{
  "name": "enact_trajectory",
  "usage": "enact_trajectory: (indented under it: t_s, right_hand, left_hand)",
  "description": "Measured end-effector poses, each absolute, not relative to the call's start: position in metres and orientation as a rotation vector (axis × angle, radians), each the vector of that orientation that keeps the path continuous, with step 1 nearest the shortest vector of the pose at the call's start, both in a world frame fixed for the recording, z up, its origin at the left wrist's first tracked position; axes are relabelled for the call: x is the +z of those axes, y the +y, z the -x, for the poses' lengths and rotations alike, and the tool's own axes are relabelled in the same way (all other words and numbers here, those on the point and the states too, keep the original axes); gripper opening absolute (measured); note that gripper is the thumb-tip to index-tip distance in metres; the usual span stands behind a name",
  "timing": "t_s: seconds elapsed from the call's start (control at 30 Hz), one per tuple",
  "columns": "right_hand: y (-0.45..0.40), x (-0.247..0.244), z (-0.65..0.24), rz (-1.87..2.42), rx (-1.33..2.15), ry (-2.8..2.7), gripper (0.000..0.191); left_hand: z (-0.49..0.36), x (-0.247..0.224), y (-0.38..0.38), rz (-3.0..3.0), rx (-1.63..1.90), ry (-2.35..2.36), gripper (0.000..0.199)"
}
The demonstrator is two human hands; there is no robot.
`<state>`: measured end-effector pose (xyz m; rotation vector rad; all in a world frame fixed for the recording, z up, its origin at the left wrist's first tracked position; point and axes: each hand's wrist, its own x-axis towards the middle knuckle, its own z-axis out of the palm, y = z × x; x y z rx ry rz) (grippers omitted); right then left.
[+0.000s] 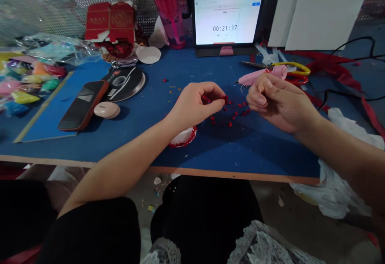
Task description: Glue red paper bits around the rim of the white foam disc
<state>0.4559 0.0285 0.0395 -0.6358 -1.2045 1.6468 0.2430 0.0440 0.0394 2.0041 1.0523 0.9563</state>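
Observation:
My left hand [198,103] is over the blue table, thumb and forefinger curved together around a small red piece [225,98]. Just under its wrist lies a white disc [183,137] edged with red bits, partly covered by the hand. Several loose red scraps [230,124] are scattered between my two hands. My right hand [279,101] is raised with its fingers curled and pinched together; whatever they may hold does not show. Behind the right hand lies a pink glue gun [251,78], partly hidden by the fingers.
A tablet [227,17] showing a timer stands at the back beside a pink bottle [171,15]. Scissors [293,68] and red ribbon [333,69] lie at right. At left are a phone [82,105], a pale mouse-shaped case [107,110], a ribbon spool [124,83] and colourful packets [27,81].

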Motion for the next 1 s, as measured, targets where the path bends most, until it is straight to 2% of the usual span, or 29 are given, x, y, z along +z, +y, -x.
enact_trajectory:
  t_s: [0.27, 0.47, 0.67, 1.0]
  right_hand:
    - [0.037, 0.032, -0.46, 0.706, 1.538, -1.231, 0.031]
    - [0.036, 0.023, -0.458, 0.912, 1.47, -1.461, 0.015]
    - [0.026, 0.023, -0.448, 0.885, 1.517, -1.655, 0.03]
    - [0.021, 0.024, -0.444, 0.855, 1.665, -1.576, 0.036]
  left_hand:
    - [-0.234, 0.041, 0.055, -1.91, 1.019, 1.033, 0.01]
    - [-0.238, 0.04, 0.053, -1.73, 0.989, 0.952, 0.011]
    - [-0.247, 0.038, 0.041, -1.764, 0.96, 0.89, 0.012]
    - [-0.251, 0.041, 0.031, -1.865, 0.954, 0.899, 0.009]
